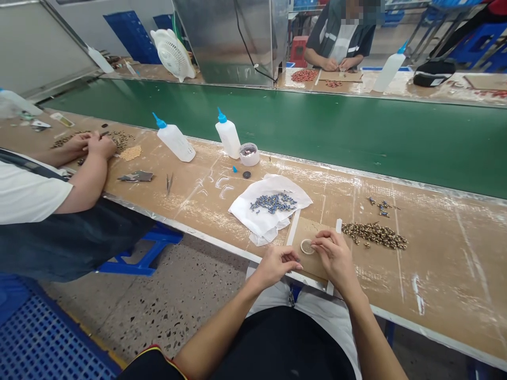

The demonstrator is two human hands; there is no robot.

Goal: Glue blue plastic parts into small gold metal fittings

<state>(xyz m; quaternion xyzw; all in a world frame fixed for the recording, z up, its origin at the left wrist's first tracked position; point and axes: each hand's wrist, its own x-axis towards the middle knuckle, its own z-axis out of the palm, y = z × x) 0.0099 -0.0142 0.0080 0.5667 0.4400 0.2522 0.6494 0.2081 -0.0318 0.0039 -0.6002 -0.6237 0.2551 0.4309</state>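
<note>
My left hand (277, 264) rests at the near edge of a small brown board (307, 232), fingers curled and pinched together; what they hold is too small to make out. My right hand (335, 256) lies on the same board, its fingers pinched beside a small white ring-shaped cap (306, 246). A white sheet (253, 211) with a heap of small blue parts (273, 202) lies just left of the board. A pile of small brass-coloured parts (374, 235) lies just right of it.
Two white squeeze bottles with blue tips (176, 141) (227, 136), a small white cup (249, 154) and tweezers (169, 182) stand on the bench to the left. A person's arms (85, 158) work at far left. A green conveyor belt (317, 126) runs behind; another person sits beyond it.
</note>
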